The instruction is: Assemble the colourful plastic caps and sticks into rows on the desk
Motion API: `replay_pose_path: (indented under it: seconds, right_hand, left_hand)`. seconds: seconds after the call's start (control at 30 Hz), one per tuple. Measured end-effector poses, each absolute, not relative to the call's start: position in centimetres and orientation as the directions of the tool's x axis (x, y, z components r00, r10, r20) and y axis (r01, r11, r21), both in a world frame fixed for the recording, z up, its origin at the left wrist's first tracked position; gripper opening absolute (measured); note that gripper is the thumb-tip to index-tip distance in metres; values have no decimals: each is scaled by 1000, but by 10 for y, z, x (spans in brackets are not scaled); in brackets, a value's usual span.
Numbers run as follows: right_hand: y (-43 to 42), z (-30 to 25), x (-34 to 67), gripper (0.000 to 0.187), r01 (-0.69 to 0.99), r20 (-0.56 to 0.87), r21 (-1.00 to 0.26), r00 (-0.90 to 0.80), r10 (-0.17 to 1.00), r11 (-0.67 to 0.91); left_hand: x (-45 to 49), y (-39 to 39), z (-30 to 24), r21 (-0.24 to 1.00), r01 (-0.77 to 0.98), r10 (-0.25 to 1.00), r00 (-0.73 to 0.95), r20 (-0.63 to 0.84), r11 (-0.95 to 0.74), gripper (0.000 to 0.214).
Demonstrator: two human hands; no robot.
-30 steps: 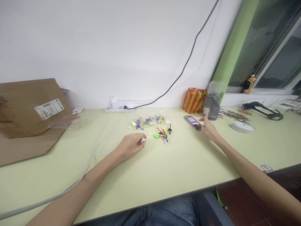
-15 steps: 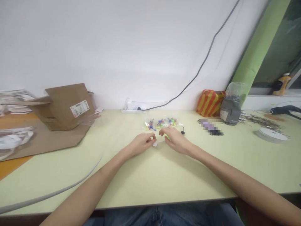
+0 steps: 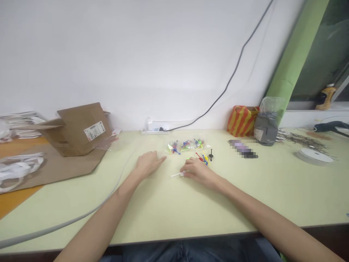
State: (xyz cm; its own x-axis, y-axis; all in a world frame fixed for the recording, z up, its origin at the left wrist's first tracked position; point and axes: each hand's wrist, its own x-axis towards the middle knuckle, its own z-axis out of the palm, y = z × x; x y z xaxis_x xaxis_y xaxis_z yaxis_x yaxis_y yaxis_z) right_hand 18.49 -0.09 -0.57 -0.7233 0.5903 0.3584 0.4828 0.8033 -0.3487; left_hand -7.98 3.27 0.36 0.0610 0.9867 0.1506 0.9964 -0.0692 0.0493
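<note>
My left hand (image 3: pixel 148 163) lies flat on the pale green table (image 3: pixel 174 203), fingers stretched out, holding nothing. My right hand (image 3: pixel 195 171) rests just to its right with fingers curled round a small white stick (image 3: pixel 176 175) whose tip pokes out to the left. Beyond my right hand lies a little heap of coloured plastic pieces (image 3: pixel 203 158) with a black stud (image 3: pixel 211 156) beside it. Several clear bags of coloured pieces (image 3: pixel 187 144) lie further back.
A brown cardboard box (image 3: pixel 79 129) sits on flattened cardboard at the left. A white power strip (image 3: pixel 155 130) and its grey cable are at the wall. A phone (image 3: pixel 243 149), a striped bag (image 3: pixel 242 120), a grey bag (image 3: pixel 265 125) and a tape roll (image 3: pixel 315 156) lie right. A grey hose (image 3: pixel 68 222) crosses the near left.
My left hand has let go of the white stick and moved left, flat on the table. My right hand came over from the phone and now holds the stick.
</note>
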Motion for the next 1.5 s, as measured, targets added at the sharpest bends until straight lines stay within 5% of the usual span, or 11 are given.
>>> replay_pose_path:
  seconds: [0.1,0.27,0.67,0.83,0.97,1.2,1.37,1.5]
  right_hand:
    - [3,-7,185,18,477,356,-349,-729,585,807]
    - [9,-13,185,20,462,362,-331,-743,563,823]
    - [13,-13,185,21,456,348,-323,-758,552,829]
    - [12,-13,184,25,437,391,-317,-748,536,842]
    - [11,-6,186,29,413,504,-298,-698,509,861]
    - [11,0,193,33,443,717,-242,-518,466,863]
    - [12,1,196,33,487,791,-263,-385,475,833]
    - [13,2,198,30,484,832,-302,-287,475,821]
  left_hand:
    - [-75,30,2,61,983,979,164,118,-172,36]
    - [-77,31,-1,53,960,959,269,93,-275,52]
    - [-64,21,13,-40,981,947,193,256,-189,32]
    - [-47,14,23,154,937,781,164,602,-315,26]
    - [-36,9,21,284,804,707,222,671,-522,26]
    - [-27,0,17,236,668,642,463,611,-706,55]
    - [-28,3,12,175,700,649,498,575,-693,78]
    - [-30,10,6,235,713,679,434,592,-661,75]
